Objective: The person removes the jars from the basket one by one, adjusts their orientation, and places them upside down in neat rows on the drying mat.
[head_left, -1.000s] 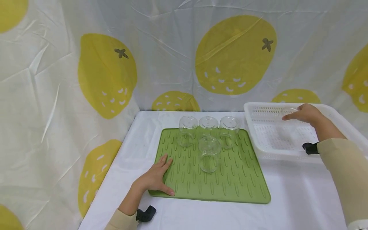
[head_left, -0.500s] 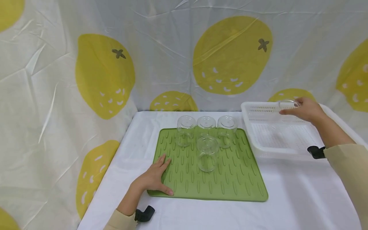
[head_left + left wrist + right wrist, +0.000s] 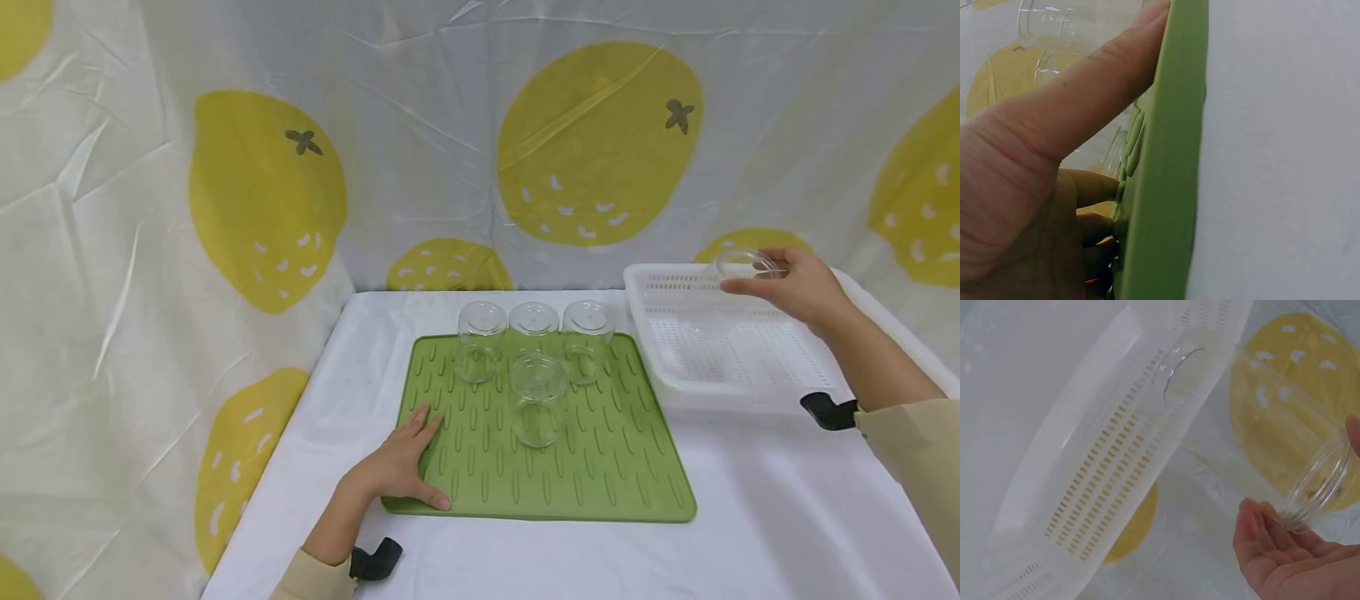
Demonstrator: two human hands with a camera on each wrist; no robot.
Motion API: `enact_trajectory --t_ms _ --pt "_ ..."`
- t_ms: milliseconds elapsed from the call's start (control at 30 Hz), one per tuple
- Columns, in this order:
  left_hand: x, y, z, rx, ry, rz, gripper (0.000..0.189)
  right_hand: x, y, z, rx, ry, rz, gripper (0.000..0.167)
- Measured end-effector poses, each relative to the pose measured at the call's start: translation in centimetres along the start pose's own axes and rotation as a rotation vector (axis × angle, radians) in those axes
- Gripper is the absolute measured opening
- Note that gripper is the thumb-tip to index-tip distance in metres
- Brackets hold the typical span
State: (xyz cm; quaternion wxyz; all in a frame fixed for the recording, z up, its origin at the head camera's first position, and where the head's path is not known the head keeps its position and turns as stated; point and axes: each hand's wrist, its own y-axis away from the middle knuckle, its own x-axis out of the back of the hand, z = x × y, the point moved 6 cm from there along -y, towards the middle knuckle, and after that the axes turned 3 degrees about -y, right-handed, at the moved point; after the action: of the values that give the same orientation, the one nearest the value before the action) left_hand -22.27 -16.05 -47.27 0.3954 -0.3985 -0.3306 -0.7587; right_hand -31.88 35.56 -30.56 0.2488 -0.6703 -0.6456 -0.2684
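Note:
My right hand [image 3: 806,287] grips a clear glass jar [image 3: 1272,431] near its mouth, thumb and fingers on opposite sides. In the right wrist view the jar is tilted, its base overlapping the basket wall. My left hand [image 3: 401,462] rests with fingers spread on the near left corner of a green ridged mat [image 3: 615,467]. Its thumb [image 3: 1097,87] lies along the mat's edge in the left wrist view. Three upside-down glass jars [image 3: 480,342] stand in a row across the mat's back, and another glass jar [image 3: 537,408] stands upside down in front of them.
A white perforated plastic basket [image 3: 720,387] stands right of the mat, under my right hand. White cloth [image 3: 585,558] covers the table. A lemon-print curtain [image 3: 420,150] hangs behind and along the left side.
My right hand has raised the glass jar from inside the basket to about rim height or above. My left hand stays on the mat. The head view has shifted slightly right.

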Motion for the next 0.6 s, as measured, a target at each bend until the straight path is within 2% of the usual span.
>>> enact_trajectory --t_ms 600 --pt "0.2 0.0 0.1 -0.002 -0.001 -0.005 0.126 -1.3 3.2 -3.1 0.055 -0.026 0.037 0.099"
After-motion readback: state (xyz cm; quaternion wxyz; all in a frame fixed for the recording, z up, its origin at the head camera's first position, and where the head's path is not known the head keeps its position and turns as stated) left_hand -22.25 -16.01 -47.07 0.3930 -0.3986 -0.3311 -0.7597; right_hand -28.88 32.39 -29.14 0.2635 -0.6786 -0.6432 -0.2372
